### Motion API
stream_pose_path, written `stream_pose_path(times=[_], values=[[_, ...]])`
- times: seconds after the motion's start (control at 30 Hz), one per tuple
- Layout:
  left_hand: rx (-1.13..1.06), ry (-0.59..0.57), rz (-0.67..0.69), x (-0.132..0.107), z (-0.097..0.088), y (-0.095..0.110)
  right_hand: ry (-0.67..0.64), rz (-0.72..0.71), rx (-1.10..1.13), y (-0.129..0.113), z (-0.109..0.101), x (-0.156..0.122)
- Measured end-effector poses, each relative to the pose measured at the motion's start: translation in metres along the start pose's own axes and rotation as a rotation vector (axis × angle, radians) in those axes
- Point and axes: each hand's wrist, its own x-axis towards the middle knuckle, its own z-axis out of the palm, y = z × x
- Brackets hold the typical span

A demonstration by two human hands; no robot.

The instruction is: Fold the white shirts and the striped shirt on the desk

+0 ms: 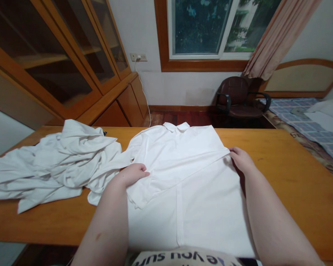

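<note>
A white collared shirt (188,177) lies spread flat on the wooden table (288,173), collar away from me. My left hand (134,173) rests on the shirt's left side with fingers curled onto a folded sleeve. My right hand (240,158) pinches the shirt's right edge where a sleeve is folded across the body.
A crumpled pile of white garments (52,166) lies on the table to the left, touching the shirt's sleeve. Beyond the table stand a wooden glass-door cabinet (72,62), a dark office chair (238,98) and a bed (316,122) at the right.
</note>
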Motion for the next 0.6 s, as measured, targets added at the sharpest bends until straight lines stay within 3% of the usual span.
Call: stream_pose_path(times=[0.07, 0.23, 0.33, 0.47, 0.6], values=[[-0.08, 0.032, 0.032, 0.001, 0.002, 0.002, 0.044, 0.03, 0.059, 0.001, 0.002, 0.001], [-0.268, 0.159, 0.109, 0.002, 0.002, 0.008, 0.08, 0.137, -0.06, -0.001, 0.009, 0.006], [-0.376, 0.143, 0.114, 0.001, 0.0, 0.006, 0.109, 0.133, -0.013, 0.0, 0.008, 0.007], [-0.142, 0.066, -0.049, 0.003, 0.003, -0.002, 0.05, 0.136, -0.088, 0.002, 0.005, 0.005], [-0.022, 0.049, -0.022, 0.006, 0.007, -0.004, -0.031, 0.134, -0.183, -0.002, 0.001, 0.002]])
